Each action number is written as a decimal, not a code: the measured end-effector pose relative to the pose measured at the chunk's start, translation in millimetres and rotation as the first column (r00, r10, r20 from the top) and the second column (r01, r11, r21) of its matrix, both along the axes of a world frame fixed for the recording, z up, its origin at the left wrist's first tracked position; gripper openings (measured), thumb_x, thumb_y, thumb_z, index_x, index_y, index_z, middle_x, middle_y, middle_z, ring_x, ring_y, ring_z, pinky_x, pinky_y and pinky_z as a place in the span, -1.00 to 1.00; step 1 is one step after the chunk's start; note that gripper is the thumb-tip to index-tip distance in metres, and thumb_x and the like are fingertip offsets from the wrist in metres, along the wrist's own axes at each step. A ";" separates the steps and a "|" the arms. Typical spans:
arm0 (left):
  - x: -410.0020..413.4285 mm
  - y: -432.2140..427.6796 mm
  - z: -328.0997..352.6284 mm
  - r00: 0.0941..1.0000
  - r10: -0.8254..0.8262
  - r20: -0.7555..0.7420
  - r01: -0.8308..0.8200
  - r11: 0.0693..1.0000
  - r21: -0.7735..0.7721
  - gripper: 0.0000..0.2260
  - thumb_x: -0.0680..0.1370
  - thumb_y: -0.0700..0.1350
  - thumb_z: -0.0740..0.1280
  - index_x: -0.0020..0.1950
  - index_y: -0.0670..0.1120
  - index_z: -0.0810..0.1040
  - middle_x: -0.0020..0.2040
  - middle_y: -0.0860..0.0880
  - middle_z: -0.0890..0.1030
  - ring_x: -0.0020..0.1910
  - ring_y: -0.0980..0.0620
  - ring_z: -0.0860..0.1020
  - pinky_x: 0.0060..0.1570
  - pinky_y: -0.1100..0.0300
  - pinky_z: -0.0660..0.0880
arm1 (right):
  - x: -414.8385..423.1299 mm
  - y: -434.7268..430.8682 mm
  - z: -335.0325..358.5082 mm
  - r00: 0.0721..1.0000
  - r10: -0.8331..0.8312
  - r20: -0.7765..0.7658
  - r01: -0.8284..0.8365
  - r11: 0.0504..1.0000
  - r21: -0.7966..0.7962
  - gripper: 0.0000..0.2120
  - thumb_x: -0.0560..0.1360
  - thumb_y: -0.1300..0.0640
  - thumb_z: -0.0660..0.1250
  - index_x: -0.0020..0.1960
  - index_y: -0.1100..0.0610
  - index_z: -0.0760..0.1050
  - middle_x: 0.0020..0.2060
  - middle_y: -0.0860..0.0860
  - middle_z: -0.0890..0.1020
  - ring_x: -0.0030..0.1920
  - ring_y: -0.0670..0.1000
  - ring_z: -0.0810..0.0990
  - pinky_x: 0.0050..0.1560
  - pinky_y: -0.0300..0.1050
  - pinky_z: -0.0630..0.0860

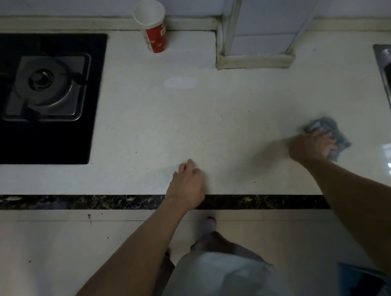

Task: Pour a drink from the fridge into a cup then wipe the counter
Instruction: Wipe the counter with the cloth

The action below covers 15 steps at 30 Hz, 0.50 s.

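- Stood upright at the back of the pale counter, close to the tiled wall: a red-and-white paper cup, well apart from both hands.
- Showed a white patch of print on the cup's red band, too small and blurred to read; no brand made out.
- Could not tell from this angle whether the cup held any drink.
- Lay bunched on the counter near the sink's left rim: a grey-blue cloth, slightly blurred.
- Pressed down on the cloth from above: right hand, fingers curled over the near part of the fabric and gripping it, with cloth sticking out beyond the fingertips and to the right of the hand.
- Rested on the counter just inside its front edge: left hand, fingers loosely bent and together, holding nothing.
- Sat well apart from each other, the two hands, with bare counter between.
- Occupied the far left of the counter: black glass gas hob with a steel burner.
- Cut off at the right edge: stainless steel sink.
- Ran along the counter front: a dark marbled edge strip.
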<state>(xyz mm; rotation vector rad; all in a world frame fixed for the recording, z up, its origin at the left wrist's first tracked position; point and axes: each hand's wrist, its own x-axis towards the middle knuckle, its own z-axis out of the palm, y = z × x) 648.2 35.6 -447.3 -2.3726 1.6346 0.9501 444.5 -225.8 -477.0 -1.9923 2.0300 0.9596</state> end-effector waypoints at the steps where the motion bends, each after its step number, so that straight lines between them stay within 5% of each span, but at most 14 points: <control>1: -0.5 0.4 1.1 1.000 -0.019 0.011 0.019 1.000 0.012 -0.63 0.54 -0.20 0.25 0.35 -0.26 0.40 0.51 -0.26 0.16 0.44 -0.22 0.21 0.41 -0.08 0.29 | 7.0 5.6 0.1 1.000 -0.019 -0.009 0.019 1.000 0.015 -0.34 0.64 0.01 0.06 0.55 0.34 -0.14 0.53 0.32 -0.02 0.51 0.37 -0.01 0.40 0.38 0.14; 5: -1.2 1.2 5.4 0.998 -0.065 0.026 0.064 0.997 0.037 -0.53 0.57 -0.18 0.24 0.46 -0.28 0.26 0.56 -0.32 0.03 0.51 -0.29 0.09 0.47 -0.15 0.18 | 38.4 7.1 3.3 0.996 -0.083 0.031 0.080 0.993 0.086 -0.39 0.63 -0.01 0.04 0.56 0.28 -0.02 0.55 0.28 -0.04 0.50 0.41 -0.03 0.31 0.51 0.15; 10: -4.9 -4.7 4.6 1.000 0.005 -0.013 -0.005 1.000 0.005 -0.60 0.53 -0.16 0.18 0.37 -0.21 0.31 0.43 -0.26 0.22 0.34 -0.23 0.25 0.35 -0.06 0.32 | 94.5 -0.4 7.8 0.975 -0.141 0.172 0.138 0.990 0.029 -0.30 0.63 -0.07 0.04 0.55 0.33 -0.13 0.52 0.36 -0.03 0.48 0.46 -0.01 0.40 0.45 0.07; 15: -13.7 -23.5 2.9 0.998 0.056 -0.030 -0.060 0.989 -0.134 -0.58 0.55 -0.18 0.19 0.41 -0.22 0.34 0.51 -0.13 0.19 0.44 -0.15 0.23 0.40 -0.02 0.30 | 182.0 24.3 7.0 0.915 0.237 0.326 -0.228 0.971 -0.065 -0.32 0.62 -0.02 0.04 0.54 0.36 -0.12 0.48 0.44 0.00 0.48 0.47 0.00 0.45 0.39 -0.02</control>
